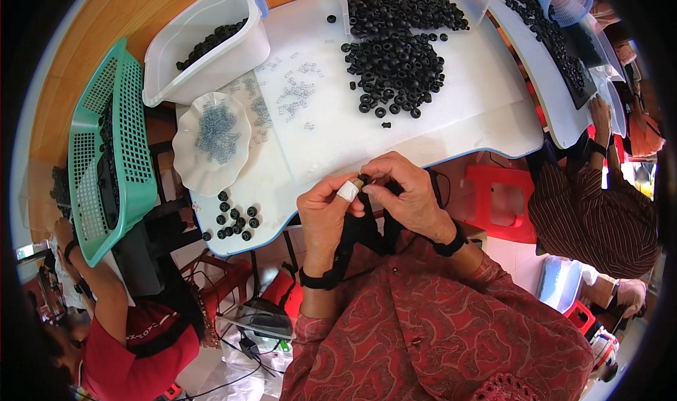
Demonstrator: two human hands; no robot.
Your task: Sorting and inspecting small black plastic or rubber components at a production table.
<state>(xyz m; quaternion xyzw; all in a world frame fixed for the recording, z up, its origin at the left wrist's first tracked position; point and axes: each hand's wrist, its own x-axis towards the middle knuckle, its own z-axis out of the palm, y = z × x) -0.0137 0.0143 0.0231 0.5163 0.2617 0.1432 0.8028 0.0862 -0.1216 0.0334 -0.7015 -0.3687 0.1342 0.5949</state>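
Note:
My left hand (321, 214) and right hand (412, 200) meet just past the near edge of the white table (338, 143). Between their fingertips, both pinch a small black round part (364, 179). A white wrap (348, 191) covers one finger of the left hand. Beyond the hands spreads a heap of black ring-shaped parts (398, 69), each with a hole. To the left, a scalloped white plate (187, 143) holds a mound of tiny silvery pieces, perhaps springs (216, 131). Several black parts (236, 223) lie in a loose group at the table's left corner.
A white tub (159, 69) with black parts and a green basket (130, 168) stand at the left. Loose tiny pieces (296, 98) lie on the table. A red stool (501, 200) is at the right. Co-workers (592, 210) sit on both sides.

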